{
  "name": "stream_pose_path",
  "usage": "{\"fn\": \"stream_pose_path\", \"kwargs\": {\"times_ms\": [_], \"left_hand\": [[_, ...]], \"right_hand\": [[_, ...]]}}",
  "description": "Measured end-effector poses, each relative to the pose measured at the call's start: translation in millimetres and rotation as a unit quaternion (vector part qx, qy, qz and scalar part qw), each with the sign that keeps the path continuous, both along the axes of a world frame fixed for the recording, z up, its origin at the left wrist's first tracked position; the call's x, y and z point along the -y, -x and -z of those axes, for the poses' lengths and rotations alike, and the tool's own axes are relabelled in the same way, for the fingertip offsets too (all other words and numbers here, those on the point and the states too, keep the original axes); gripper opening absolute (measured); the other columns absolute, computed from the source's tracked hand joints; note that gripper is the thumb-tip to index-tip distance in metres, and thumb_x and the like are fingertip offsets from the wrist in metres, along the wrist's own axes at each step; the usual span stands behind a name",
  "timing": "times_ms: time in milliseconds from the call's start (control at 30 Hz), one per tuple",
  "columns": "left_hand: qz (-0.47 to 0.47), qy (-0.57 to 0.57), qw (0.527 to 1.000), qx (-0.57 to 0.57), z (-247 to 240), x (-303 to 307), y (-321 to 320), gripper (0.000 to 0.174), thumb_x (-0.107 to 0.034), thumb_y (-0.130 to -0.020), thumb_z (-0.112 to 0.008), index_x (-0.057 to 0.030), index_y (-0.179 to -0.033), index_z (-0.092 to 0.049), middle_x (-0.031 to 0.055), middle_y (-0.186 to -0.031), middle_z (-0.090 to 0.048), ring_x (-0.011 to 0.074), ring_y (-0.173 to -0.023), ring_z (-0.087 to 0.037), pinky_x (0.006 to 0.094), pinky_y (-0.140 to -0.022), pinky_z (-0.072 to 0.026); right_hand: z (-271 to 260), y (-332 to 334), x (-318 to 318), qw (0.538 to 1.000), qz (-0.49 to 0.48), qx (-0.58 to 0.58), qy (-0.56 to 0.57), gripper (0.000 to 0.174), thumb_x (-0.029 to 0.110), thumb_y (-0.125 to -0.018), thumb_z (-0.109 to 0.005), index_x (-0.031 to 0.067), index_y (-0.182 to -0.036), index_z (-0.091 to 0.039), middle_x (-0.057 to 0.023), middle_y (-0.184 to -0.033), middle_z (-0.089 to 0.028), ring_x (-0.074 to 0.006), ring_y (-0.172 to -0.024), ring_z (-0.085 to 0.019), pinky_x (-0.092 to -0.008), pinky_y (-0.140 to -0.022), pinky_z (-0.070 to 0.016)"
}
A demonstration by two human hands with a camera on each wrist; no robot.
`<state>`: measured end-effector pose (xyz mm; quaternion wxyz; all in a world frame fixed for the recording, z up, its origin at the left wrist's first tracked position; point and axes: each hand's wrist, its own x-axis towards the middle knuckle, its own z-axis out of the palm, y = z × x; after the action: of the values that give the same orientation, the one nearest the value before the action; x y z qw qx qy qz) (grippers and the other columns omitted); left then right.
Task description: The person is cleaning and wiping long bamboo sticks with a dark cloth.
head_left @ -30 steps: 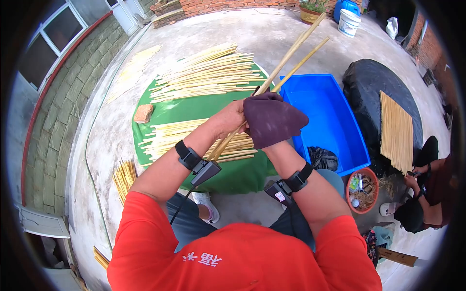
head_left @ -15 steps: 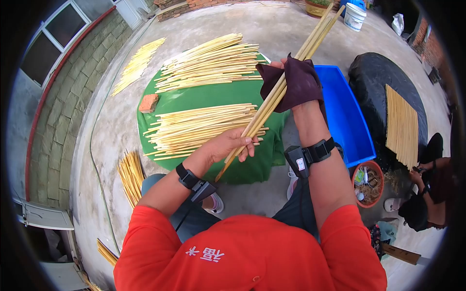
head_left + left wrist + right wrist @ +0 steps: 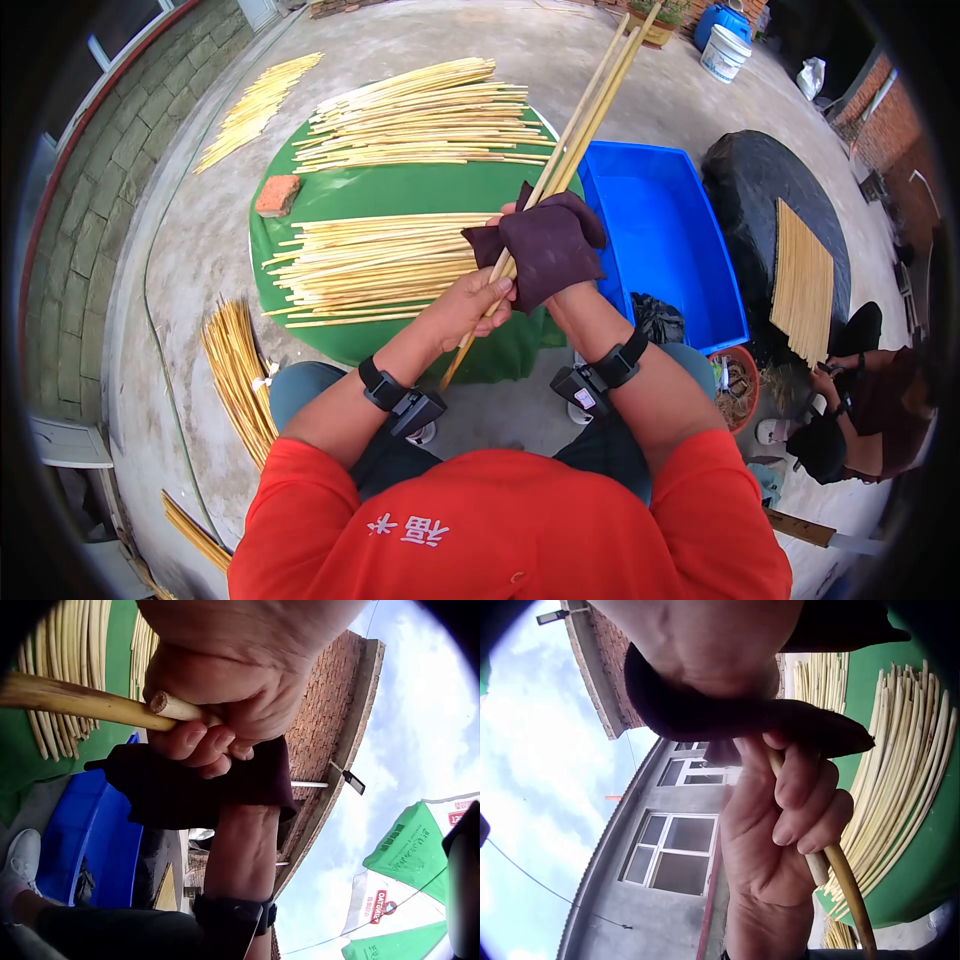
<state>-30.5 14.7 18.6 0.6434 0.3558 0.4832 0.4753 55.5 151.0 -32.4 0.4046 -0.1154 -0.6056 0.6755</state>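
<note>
Several long pale stalks (image 3: 585,125) slant up and away between both hands. My left hand (image 3: 468,305) grips them near their lower ends, fingers curled round them, and the cut ends (image 3: 161,701) stick out past the fist in the left wrist view. A dark purple cloth (image 3: 552,250) wraps round the stalks just above that fist. Under it, my right hand (image 3: 697,649) holds the cloth round the stalks; most of its fingers are hidden. Below the hands, a row of similar stalks (image 3: 375,265) lies on a green cloth-covered round table (image 3: 390,190).
Another stalk row (image 3: 420,125) lies at the table's far side, with a brick (image 3: 277,196) at the left edge. To the right stand a blue tub (image 3: 670,250) and a basket (image 3: 737,390). A person (image 3: 880,410) sits by a stalk mat (image 3: 803,285). Bundled stalks (image 3: 238,375) lean left.
Half a second ago the right hand and cloth were higher on the stalks, apart from the left hand. They have come down beside it, as they were one second ago.
</note>
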Motion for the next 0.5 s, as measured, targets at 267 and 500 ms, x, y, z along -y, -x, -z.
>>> {"fn": "stream_pose_path", "kwargs": {"times_ms": [267,500], "left_hand": [[0.041,0.012,0.992,-0.120,1.3,31.2,-1.5,0.028,-0.036,-0.092,-0.044,-0.0088,-0.086,-0.045,-0.0003,-0.055,-0.042,0.0042,-0.042,-0.030,0.0186,-0.038,-0.0253],[0.055,0.014,0.992,-0.115,7.2,47.2,-4.1,0.024,-0.031,-0.090,-0.048,-0.0069,-0.087,-0.047,0.0004,-0.056,-0.046,0.0047,-0.041,-0.034,0.0186,-0.038,-0.0262]], "right_hand": [[-126.3,-35.5,-31.6,0.958,0.218,0.034,0.184,0.007,0.006,-0.076,-0.057,-0.0009,-0.078,-0.056,-0.0106,-0.075,-0.062,-0.0157,-0.060,-0.057,-0.0281,-0.051,-0.0445],[-132.0,-58.4,-59.0,0.946,0.276,0.001,0.172,0.016,0.010,-0.077,-0.057,-0.0044,-0.085,-0.055,-0.0129,-0.078,-0.062,-0.0177,-0.063,-0.057,-0.0270,-0.055,-0.0450]]}}
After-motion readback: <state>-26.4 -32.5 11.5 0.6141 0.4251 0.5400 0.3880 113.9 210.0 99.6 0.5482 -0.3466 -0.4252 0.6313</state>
